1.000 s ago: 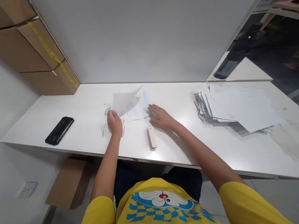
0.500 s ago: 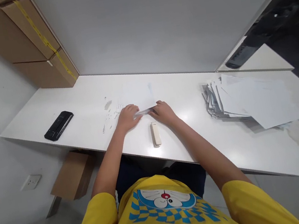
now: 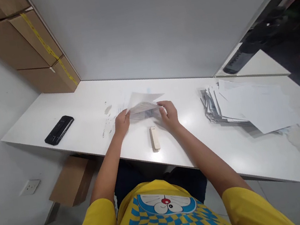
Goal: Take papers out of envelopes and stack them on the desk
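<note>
Sheets of paper (image 3: 143, 106) are held between my two hands, bent and lifted off the table, with faint print showing and some motion blur. My left hand (image 3: 122, 123) pinches their left edge, thumb on the near side. At the right edge my right hand (image 3: 169, 113) grips them the same way, thumb upright. How many sheets there are I cannot tell. A cream stapler (image 3: 155, 139) lies on the table just below the papers, between my forearms, touched by neither hand.
A messy stack of papers (image 3: 258, 106) lies on the white table (image 3: 191, 121) at the right. A black phone-like device (image 3: 59, 130) rests at the left. Cardboard boxes (image 3: 41, 50) are stacked at the back left corner; another box (image 3: 69, 181) is under the table. A grey wall (image 3: 147, 28) stands behind.
The papers have come up off the table and now bend between my hands. My hands have turned more upright and moved slightly apart. The stapler stays in its place.
</note>
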`<state>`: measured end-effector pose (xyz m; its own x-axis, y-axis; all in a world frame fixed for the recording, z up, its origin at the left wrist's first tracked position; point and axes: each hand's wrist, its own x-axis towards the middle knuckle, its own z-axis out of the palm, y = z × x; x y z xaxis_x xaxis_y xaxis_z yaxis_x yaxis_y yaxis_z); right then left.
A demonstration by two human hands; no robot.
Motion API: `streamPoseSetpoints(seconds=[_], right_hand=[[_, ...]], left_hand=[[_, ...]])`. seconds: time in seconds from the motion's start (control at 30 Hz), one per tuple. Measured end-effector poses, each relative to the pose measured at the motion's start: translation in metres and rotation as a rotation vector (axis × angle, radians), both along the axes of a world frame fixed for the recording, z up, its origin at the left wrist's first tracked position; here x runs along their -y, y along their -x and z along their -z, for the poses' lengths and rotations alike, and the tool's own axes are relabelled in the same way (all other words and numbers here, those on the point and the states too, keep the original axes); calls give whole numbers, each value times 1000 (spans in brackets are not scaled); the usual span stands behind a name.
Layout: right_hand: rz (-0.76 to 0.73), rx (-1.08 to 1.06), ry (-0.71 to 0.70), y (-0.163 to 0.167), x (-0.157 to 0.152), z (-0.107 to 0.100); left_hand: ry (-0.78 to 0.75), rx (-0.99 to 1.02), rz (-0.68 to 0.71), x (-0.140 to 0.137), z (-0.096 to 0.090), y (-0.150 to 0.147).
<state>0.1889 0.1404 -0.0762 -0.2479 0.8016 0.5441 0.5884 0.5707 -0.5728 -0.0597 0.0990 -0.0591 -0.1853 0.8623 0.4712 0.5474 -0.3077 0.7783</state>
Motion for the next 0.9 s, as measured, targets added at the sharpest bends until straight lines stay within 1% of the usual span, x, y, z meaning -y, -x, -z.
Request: streamPoseSetpoints(seconds=[0.13, 0.2, 0.23, 0.3, 0.37, 0.47, 0.53, 0.63, 0.73, 0.83, 0.9], right_hand=[[167, -358, 29, -3, -3, -5], [216, -418, 79, -3, -6, -7], [217, -428, 124, -3, -7, -8], [151, -433, 243, -3, -10, -9], [-5, -442, 372, -3, -12, -10], [-237, -452, 528, -2, -12, -10], [-299, -424, 590, 0, -10, -10], [-303, -377, 612, 1, -8, -7], [-305, -364, 605, 1, -6, -5], [-306, -363, 602, 1, -6, -3], [-286, -383, 587, 1, -7, 0]], left_hand=[[-6, 447, -168, -3, -5, 3], [20, 621, -197, -6, -6, 5], [45, 685, -198, -8, -6, 6], [99, 778, -177, -10, -4, 9], [131, 832, -144, -12, -1, 11], [127, 856, -113, -12, 4, 11], [134, 846, -92, -12, 4, 10], [172, 799, -47, -9, 0, 8], [151, 668, -48, -7, -2, 5], [159, 490, -151, -7, -1, 4], [180, 423, -219, -8, 1, 5]])
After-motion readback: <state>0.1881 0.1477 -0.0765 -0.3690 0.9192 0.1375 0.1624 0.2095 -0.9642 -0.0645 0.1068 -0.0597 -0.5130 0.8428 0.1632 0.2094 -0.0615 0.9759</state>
